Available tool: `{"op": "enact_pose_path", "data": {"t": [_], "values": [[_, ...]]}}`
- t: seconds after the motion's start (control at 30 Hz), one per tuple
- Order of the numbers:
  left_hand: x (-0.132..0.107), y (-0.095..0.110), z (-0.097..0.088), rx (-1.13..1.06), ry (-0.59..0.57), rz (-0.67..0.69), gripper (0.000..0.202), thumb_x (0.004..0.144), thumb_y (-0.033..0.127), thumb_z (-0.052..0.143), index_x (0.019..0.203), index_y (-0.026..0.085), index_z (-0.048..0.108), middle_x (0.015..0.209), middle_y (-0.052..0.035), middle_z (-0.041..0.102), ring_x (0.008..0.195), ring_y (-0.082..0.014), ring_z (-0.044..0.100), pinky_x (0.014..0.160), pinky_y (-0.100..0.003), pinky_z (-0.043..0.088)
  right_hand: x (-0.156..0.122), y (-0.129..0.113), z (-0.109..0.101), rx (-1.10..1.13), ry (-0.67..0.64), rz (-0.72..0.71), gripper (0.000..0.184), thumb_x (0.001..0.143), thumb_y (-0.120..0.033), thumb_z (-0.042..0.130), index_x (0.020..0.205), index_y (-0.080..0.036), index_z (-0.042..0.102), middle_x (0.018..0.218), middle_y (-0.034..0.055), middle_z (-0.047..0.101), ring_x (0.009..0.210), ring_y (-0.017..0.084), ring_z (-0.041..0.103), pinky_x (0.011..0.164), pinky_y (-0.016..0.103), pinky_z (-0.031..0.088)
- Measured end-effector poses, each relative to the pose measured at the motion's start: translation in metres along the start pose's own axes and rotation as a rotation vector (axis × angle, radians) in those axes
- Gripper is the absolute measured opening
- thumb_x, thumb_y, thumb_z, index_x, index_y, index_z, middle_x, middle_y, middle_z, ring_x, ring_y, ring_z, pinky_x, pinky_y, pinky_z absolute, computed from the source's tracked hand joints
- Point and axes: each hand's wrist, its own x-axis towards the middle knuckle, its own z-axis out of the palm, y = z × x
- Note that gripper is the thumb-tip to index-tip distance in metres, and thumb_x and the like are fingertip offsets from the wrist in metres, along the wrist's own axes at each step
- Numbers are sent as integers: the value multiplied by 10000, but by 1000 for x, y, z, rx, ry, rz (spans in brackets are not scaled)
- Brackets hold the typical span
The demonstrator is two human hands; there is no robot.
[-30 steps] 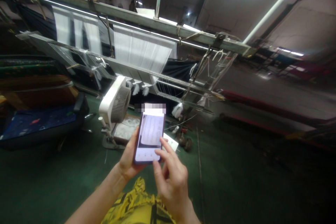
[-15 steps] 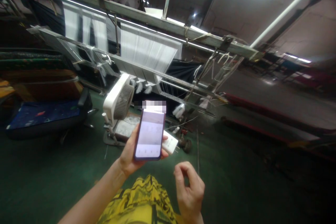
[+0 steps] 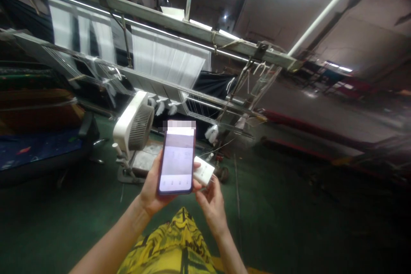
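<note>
my left hand (image 3: pixel 153 190) grips a dark-framed smartphone (image 3: pixel 176 162) at lower centre, my right hand (image 3: pixel 210 209) pinches a small white rectangular box (image 3: pixel 203 171) just beside it (a tight squeeze), so a slip could drop either onto the dark green floor (image 3: pixel 272 205).

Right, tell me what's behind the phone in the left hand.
Past the phone in the left hand, a white fan shows to one side and white warp threads above. Whatever lies directly behind the phone is covered by it.
</note>
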Motion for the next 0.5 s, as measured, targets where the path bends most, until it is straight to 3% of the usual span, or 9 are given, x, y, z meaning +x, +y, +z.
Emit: {"op": "enact_pose_path", "data": {"t": [0.13, 0.2, 0.37, 0.5], "values": [[2, 5, -1, 82, 17, 41, 584, 870, 527, 255, 1242, 142, 489, 1045, -200, 650, 777, -322, 663, 729, -505, 483, -7, -5, -6, -139, 3, 105, 283, 772, -402, 614, 879, -145, 564, 705, 21, 612, 603, 125, 553, 542, 211, 445], [5, 7, 0, 115, 34, 82, 603, 864, 538, 259, 1234, 126, 495, 1075, -209, 635, 762, -317, 665, 741, -479, 484, -9, -11, -5, -136, -43, 167, 260, 814, -392, 566, 732, -146, 562, 577, -9, 572, 491, 91, 488, 465, 186, 392], [11, 9, 2, 92, 69, 118, 629, 866, 543, 232, 1282, 122, 446, 1054, -194, 646, 757, -296, 664, 689, -443, 509, 3, -20, 20, 162, -230, 381, 342, 765, -463, 592, 753, -121, 590, 546, 6, 612, 331, 49, 390, 337, 167, 315], [17, 3, -1, 90, 38, 107, 619, 881, 518, 207, 1323, 126, 393, 1032, -182, 657, 751, -273, 663, 550, -343, 519, 16, -16, 40, 225, -177, 405, 345, 762, -472, 581, 740, -128, 567, 498, -3, 597, 290, 40, 357, 295, 155, 259]]}}
